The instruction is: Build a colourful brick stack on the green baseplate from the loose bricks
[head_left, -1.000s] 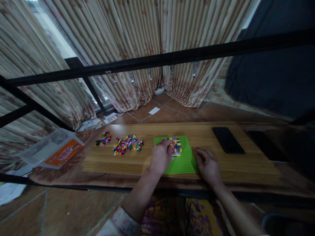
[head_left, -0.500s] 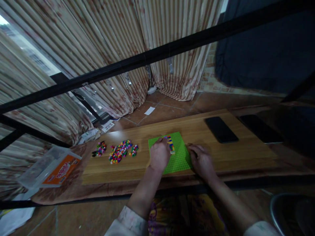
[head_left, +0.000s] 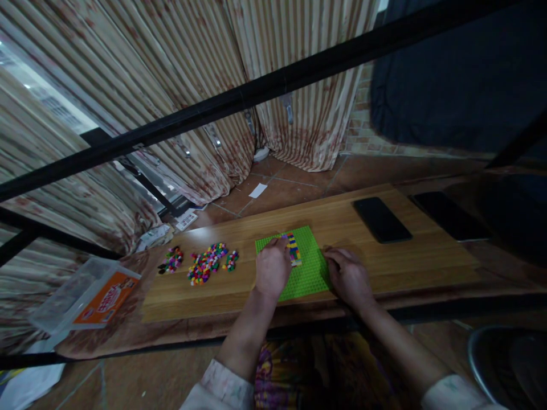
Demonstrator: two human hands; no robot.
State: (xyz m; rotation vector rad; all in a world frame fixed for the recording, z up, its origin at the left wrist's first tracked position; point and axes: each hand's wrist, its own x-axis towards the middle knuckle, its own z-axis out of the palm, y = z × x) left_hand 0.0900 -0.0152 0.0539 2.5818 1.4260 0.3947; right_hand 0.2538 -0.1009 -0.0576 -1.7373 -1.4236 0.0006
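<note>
The left hand (head_left: 273, 267) is over the green board (head_left: 305, 279), with its fingers at the small bricks (head_left: 294, 250) in rows there. I can't see if it holds one. The right hand (head_left: 349, 278) rests by the board's right edge, fingers bent. The board lies on a wood top (head_left: 239, 293). To the left are three piles of bricks (head_left: 207, 264) in lots of colors. Farther left is a clear box (head_left: 70, 293) with an orange label (head_left: 106, 299). A flat black slab (head_left: 382, 219) lies on the right. Stripy curtains (head_left: 192, 74) hang behind.
</note>
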